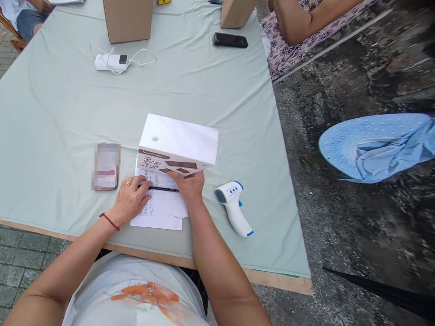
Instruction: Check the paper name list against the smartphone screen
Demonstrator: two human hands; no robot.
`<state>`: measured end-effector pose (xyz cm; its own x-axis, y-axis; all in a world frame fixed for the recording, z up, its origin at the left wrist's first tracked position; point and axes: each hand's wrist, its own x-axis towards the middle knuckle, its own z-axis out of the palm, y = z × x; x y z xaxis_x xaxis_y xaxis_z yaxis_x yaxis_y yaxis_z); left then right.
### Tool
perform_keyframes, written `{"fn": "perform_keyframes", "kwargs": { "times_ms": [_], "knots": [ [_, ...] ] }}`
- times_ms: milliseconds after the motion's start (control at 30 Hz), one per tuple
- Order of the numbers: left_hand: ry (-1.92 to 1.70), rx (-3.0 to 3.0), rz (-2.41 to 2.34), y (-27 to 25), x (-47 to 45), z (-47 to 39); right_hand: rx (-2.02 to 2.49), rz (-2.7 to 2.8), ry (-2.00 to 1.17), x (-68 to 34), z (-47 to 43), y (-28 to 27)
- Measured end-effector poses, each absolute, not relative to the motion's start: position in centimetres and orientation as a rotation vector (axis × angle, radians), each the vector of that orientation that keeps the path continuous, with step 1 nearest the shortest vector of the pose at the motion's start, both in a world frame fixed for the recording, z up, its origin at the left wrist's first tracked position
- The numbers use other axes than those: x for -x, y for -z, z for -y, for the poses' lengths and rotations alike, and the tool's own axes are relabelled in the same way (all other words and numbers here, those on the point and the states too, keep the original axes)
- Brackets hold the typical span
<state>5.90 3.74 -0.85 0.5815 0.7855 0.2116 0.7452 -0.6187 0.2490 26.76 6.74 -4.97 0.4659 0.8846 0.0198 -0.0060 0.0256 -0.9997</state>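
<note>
My right hand (192,186) grips the lower near edge of a white box (178,136) with brown printing, thumb on its printed face. The box is tilted over the far part of some printed sheets (166,206). A black pen (165,189) lies across the sheets, between my two hands. My left hand (133,198) rests on the left of the papers, with its bent fingers closed around the pen's left end. A ring and a red cord bracelet show on that arm. The box hides the top of the sheets.
A phone (107,166) lies left, a white infrared thermometer (234,208) right. Farther back are a white device with a cable (110,62), a black case (230,40) and two cardboard boxes (128,20). A person's arm (302,20) is at the right edge; a blue hat (370,147) is beyond the table.
</note>
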Motion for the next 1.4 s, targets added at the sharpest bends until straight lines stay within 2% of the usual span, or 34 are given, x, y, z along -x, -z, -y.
{"fn": "perform_keyframes", "kwargs": {
  "times_ms": [233, 867, 1233, 1400],
  "knots": [
    [-0.354, -2.752, -1.021, 0.7, -5.6, -0.3, 1.374, 0.934, -0.924, -27.5, -7.1, 5.0],
    [-0.350, -2.722, -1.040, 1.7, -3.5, 0.6, 1.335, 0.952, -0.920, -27.9, -7.1, 5.5],
    [-0.760, -2.791, -1.003, 2.9, -3.7, 0.5, 1.411, 0.908, -0.928, -27.5, -6.7, 4.5],
    [-0.819, -2.727, -0.996, 2.7, -3.9, 0.5, 1.439, 0.915, -0.869, -27.5, -6.6, 3.9]
  ]
}}
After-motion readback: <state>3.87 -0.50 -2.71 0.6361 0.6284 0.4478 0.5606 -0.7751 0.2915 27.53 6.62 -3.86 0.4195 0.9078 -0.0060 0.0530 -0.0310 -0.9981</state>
